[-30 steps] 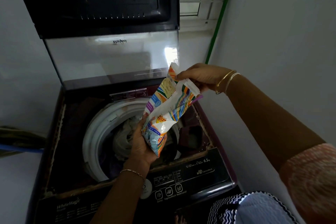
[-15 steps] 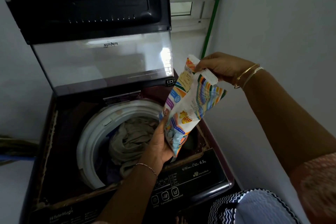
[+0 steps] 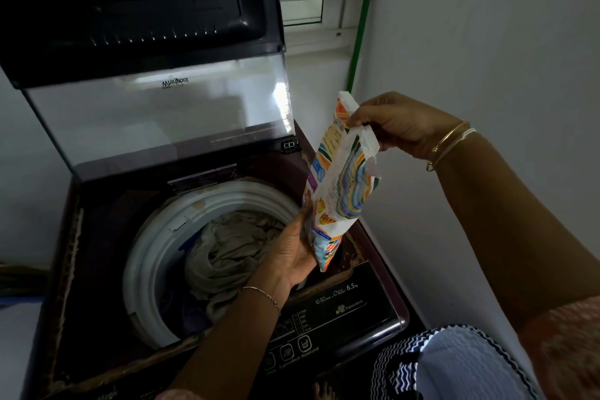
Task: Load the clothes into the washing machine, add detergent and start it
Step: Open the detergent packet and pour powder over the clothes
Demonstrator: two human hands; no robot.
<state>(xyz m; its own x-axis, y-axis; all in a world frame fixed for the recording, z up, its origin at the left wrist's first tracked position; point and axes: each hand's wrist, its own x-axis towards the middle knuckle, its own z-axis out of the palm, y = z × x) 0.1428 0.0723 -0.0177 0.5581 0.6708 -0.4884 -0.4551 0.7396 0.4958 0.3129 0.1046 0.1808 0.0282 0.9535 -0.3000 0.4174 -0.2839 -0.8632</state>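
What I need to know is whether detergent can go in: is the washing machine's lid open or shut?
Open. The lid stands raised behind the drum, whose mouth is uncovered, with clothes visible inside.

The top-loading washing machine stood with its glass lid raised upright at the back, leaving the tub open. Inside the white drum rim lay a crumpled beige cloth, heaped close to the top. A darker bluish garment showed beneath it toward the front. The control panel ran along the front edge of the machine's maroon deck, whose left border looked worn and peeling.
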